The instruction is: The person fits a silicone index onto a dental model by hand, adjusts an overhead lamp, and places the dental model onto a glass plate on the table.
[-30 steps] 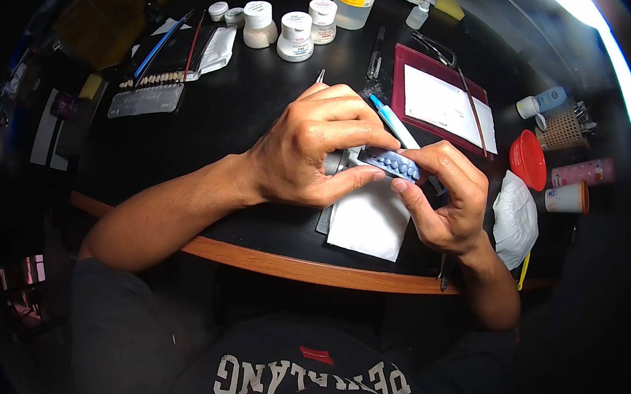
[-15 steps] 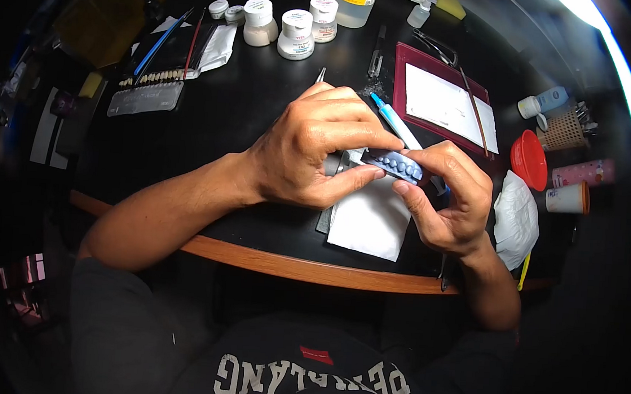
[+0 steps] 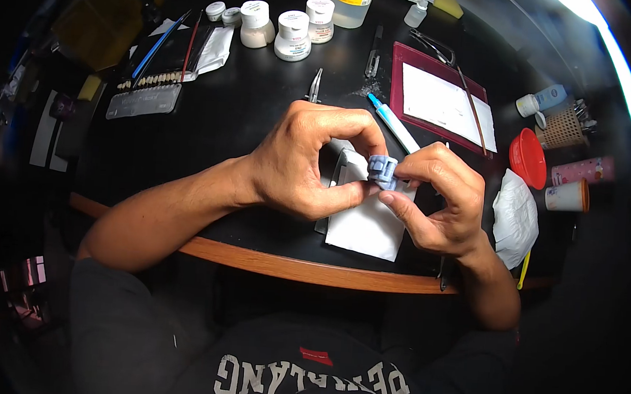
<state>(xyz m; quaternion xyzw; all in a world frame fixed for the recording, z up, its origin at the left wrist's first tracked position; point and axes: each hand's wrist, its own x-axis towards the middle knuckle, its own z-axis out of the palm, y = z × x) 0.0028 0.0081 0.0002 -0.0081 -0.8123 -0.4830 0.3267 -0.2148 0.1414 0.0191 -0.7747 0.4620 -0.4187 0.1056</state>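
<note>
Between both hands, above the front of the table, is a small blue-grey dental model (image 3: pixel 383 171) with moulded teeth. My left hand (image 3: pixel 316 157) pinches its left side between thumb and index finger. From the right, my right hand (image 3: pixel 442 194) grips it with thumb and fingertips. A folded white paper (image 3: pixel 364 229) lies beneath, over a grey item that is mostly covered. Just beyond my hands lies a blue-and-white pen-like tube (image 3: pixel 394 122). The tips of metal tweezers (image 3: pixel 315 83) show past my left knuckles.
White-capped powder jars (image 3: pixel 293 37) and a clear bottle (image 3: pixel 352 8) stand at the back. A maroon tray (image 3: pixel 398 83) holds white paper and a thin brush (image 3: pixel 472 109). Right are a red bowl (image 3: pixel 527 158) and crumpled tissue (image 3: pixel 515 213); left, a tooth shade guide (image 3: pixel 142 100).
The dental model has been turned, so it shows a narrower, end-on side instead of its long row of teeth. Both hands have shifted slightly with it and still hold it.
</note>
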